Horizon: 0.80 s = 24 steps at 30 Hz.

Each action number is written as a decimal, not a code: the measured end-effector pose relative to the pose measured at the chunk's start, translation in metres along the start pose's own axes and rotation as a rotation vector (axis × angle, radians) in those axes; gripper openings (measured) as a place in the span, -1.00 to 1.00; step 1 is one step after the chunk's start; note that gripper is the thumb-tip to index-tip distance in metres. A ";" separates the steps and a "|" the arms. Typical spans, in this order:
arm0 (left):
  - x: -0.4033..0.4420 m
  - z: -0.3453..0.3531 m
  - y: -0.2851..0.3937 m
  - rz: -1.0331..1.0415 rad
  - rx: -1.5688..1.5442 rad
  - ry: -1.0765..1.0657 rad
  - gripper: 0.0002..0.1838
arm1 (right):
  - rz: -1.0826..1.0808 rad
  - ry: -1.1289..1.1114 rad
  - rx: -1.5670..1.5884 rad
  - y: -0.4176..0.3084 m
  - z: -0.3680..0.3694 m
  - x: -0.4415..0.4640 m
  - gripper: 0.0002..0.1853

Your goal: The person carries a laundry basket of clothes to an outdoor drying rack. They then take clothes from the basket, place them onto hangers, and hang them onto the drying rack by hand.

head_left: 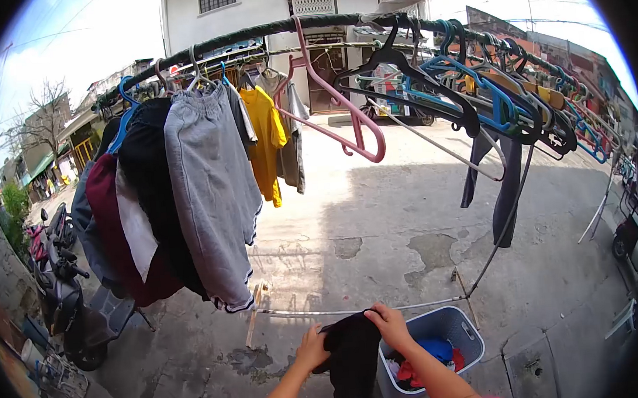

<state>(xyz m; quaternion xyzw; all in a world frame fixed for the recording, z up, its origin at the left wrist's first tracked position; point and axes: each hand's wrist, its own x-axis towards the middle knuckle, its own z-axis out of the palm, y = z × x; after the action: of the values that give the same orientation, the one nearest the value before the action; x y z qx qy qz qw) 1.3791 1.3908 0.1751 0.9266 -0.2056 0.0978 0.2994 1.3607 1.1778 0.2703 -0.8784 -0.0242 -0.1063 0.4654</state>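
A black cloth garment [351, 356] hangs stretched between my hands, low in the view; its exact kind I cannot make out. My left hand [312, 349] grips its upper left edge, and my right hand [388, 323] is closed on the upper right corner. Below my right forearm stands a grey-white laundry basket [462, 324] holding blue, red and other clothes [437, 350]. Above and ahead, a pink hanger [363, 140] dangles bare from the dark rail [248, 35], beside a black hanger [398, 64].
Grey shorts [211, 184], black and maroon clothes hang at the left of the rail, a yellow shirt [261, 133] behind. Several blue hangers [501, 101] crowd the right. A metal base bar [364, 311] crosses the concrete floor. A motorcycle [74, 290] stands far left.
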 end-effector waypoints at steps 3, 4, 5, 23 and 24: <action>0.001 -0.031 -0.009 -0.290 -0.009 -0.384 -0.59 | 0.159 0.024 -0.164 0.068 0.005 0.005 -0.67; 0.001 -0.031 -0.021 -0.334 0.073 -0.377 -0.64 | 0.177 0.004 -0.205 0.074 0.010 0.001 -0.67; -0.001 -0.029 -0.030 -0.380 0.154 -0.372 -0.68 | 0.148 -0.030 -0.234 0.079 0.017 -0.002 -0.66; -0.012 -0.121 0.017 0.265 0.310 -0.004 -0.80 | -0.244 0.021 0.303 -0.316 -0.155 0.229 -0.19; -0.007 -0.125 0.017 0.258 0.314 -0.006 -0.80 | -0.197 -0.024 0.238 -0.336 -0.155 0.242 -0.23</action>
<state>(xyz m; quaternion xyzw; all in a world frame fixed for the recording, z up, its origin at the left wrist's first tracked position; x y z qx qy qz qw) 1.3584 1.4547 0.2824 0.9280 -0.3060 0.1634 0.1356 1.5239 1.2272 0.6784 -0.8116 -0.1282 -0.1371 0.5532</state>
